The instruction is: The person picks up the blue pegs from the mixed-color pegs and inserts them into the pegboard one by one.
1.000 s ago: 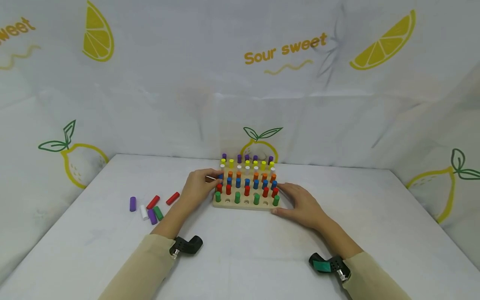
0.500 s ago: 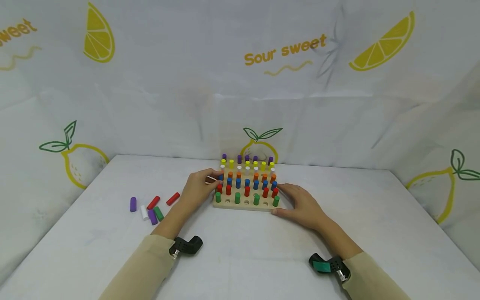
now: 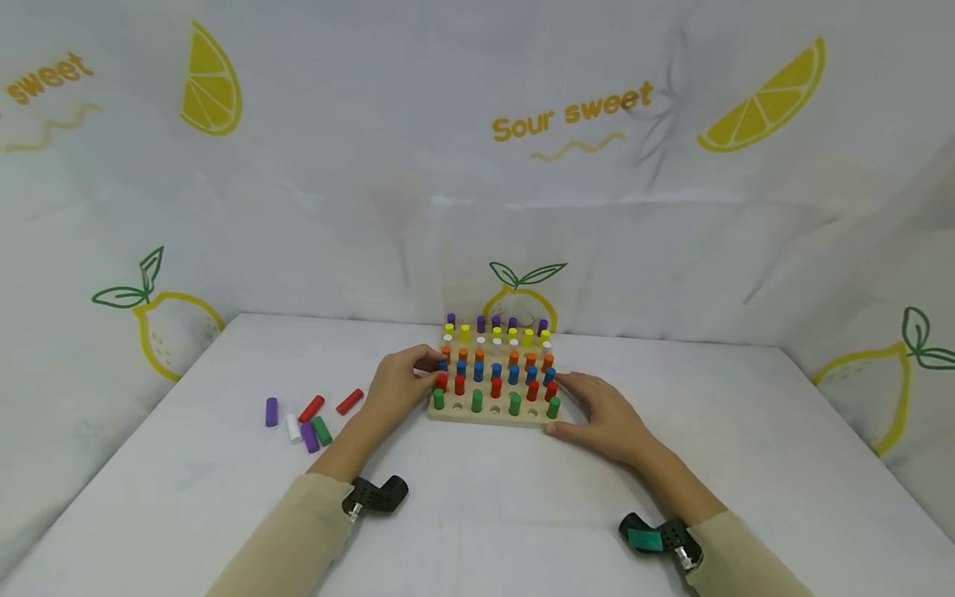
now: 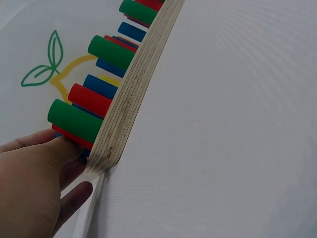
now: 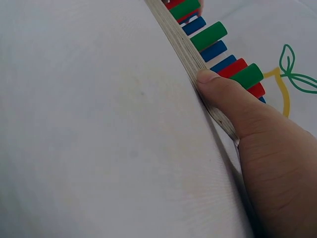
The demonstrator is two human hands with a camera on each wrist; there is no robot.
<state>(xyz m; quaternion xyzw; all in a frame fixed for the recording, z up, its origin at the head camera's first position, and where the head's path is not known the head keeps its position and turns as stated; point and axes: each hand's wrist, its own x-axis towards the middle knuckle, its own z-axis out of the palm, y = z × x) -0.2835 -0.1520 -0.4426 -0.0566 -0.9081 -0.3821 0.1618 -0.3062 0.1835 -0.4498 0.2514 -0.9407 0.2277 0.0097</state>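
A wooden pegboard stands on the table with rows of upright coloured pegs: green in front, then red, blue, orange, white, yellow and purple. My left hand is at its left side, thumb and forefinger pinching the blue peg at the row's left end. In the left wrist view, the front green peg and a red one partly hide that pinch. My right hand grips the board's right front corner. Its thumb presses on the front edge; the other fingers are hidden in the right wrist view.
Left of the board lie loose pegs: two red, two purple, one white and one green. Several holes in the board's front row hold no peg. A white cloth backdrop hangs right behind the board.
The head view has tilted slightly, so everything sits a little lower and further right in it. Both hands keep their places at the board, and the loose pegs have not moved.
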